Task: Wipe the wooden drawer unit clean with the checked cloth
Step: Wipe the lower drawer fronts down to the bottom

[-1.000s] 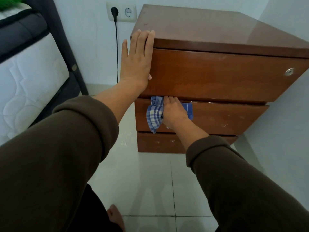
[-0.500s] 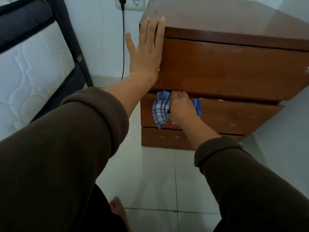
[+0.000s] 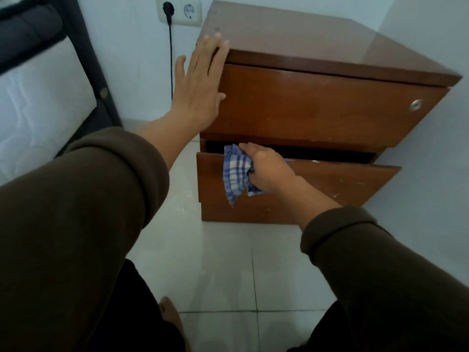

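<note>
Right hand [image 3: 270, 171]: fingers curled round the checked cloth [image 3: 237, 174], bunched against the top edge of the middle drawer [image 3: 330, 184]; cloth tail hangs down the drawer front below our knuckles. The drawer stands ajar, a dark gap behind our fingers.

Left hand [image 3: 200, 87]: flat, fingers straight, holding nothing, pressed on the upper left corner of the wooden drawer unit [image 3: 317, 107], above and left of the right hand.

Top drawer lock [image 3: 416, 105]: well to the right of both hands. Wall socket with plug [image 3: 177, 11]: just left of our left fingertips. Mattress [image 3: 38, 107]: far left.

Step in hand, as we judge it: wiping the middle drawer's upper lip. Next move calls for drawing the cloth rightward along that edge while our left hand steadies the unit; pale flecks remain at the right end.
</note>
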`<state>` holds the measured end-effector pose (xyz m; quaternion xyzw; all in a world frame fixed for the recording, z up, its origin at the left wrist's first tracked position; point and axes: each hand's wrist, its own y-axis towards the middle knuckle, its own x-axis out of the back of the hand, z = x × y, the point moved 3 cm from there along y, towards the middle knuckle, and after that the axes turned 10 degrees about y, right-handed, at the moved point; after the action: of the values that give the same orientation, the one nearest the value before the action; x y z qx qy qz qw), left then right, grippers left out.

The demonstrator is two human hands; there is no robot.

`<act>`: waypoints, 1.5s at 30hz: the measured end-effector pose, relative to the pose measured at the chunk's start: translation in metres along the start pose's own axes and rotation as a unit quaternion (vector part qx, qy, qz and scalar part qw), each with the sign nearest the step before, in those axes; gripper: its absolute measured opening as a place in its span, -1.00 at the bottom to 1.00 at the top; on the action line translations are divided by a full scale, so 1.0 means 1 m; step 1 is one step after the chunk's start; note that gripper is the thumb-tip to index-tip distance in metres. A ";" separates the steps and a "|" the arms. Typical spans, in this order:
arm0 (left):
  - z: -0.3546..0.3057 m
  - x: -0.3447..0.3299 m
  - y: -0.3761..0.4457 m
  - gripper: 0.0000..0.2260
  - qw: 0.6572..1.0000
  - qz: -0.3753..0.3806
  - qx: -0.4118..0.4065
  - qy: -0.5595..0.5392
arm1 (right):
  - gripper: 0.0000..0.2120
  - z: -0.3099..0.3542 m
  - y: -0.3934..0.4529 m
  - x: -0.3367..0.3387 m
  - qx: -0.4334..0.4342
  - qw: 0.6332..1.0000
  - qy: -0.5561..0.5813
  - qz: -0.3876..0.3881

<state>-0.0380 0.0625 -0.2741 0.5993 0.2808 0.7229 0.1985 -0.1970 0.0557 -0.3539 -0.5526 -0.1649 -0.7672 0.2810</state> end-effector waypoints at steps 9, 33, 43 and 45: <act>0.016 -0.049 -0.068 -0.65 0.905 0.315 0.132 -0.255 | -0.48 0.034 0.013 0.033 0.056 0.994 -0.073 -0.058; -0.066 -0.049 -0.031 -0.78 0.903 0.398 -0.030 -0.159 | -0.48 -0.058 -0.009 0.020 -0.072 0.992 -0.086 -0.055; -0.161 -0.055 -0.002 -0.80 0.892 0.404 -0.096 -0.179 | -0.54 -0.145 -0.051 0.042 -0.177 0.976 -0.079 -0.103; -0.178 -0.056 0.003 -0.80 0.892 0.402 -0.105 -0.180 | -0.56 -0.157 -0.058 0.043 -0.189 0.972 -0.074 -0.121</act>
<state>-0.2002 -0.0046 -0.3366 0.7563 -0.1021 0.6462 0.0000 -0.3610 0.0017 -0.3629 -0.6266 -0.1034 -0.7698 0.0636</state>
